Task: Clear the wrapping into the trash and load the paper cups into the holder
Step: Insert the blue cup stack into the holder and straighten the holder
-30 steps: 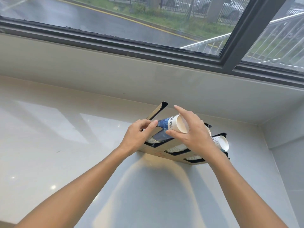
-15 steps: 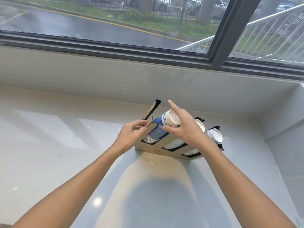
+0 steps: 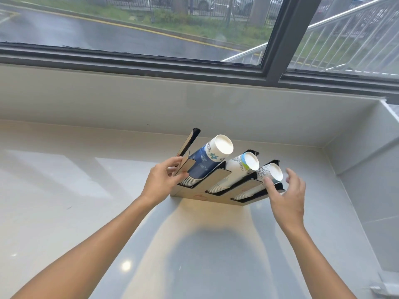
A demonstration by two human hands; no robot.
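- Your left hand [image 3: 163, 180] is on the holder's [image 3: 218, 179] left end, thumb and fingers pinched on the upright side panel there, right beside the blue stack.
- Your right hand [image 3: 287, 197] is spread wide, gripping nothing, at the holder's right end; the thumb tip looks to be just touching the small stack, while the fingers curl in the air past it.
- Both forearms reach in from the bottom edge, bare, with the holder between your two hands.
- The holder lies on the bench [image 3: 64, 201], near the back corner, with three slots side by side running away from you.
- Left slot: the blue stack [image 3: 207, 160] of cups, the longest one, its white end pointing up toward the window.
- Middle slot: the white stack [image 3: 239, 167], with a light blue and green band near its end.
- Right slot: the small stack [image 3: 269, 172], white with dark line drawing, the shortest of the three.
- All three stacks lie tilted in their slots, rims down at your side.
- There's a red mark on the holder's front face; I can't read it.
- Behind the bench is a pale wall [image 3: 194, 100], then the dark window frame [image 3: 274, 39], with a wet road and railing outside.
- Low at the right edge lies a small pale scrap [image 3: 377, 287]; I can't tell what it is.
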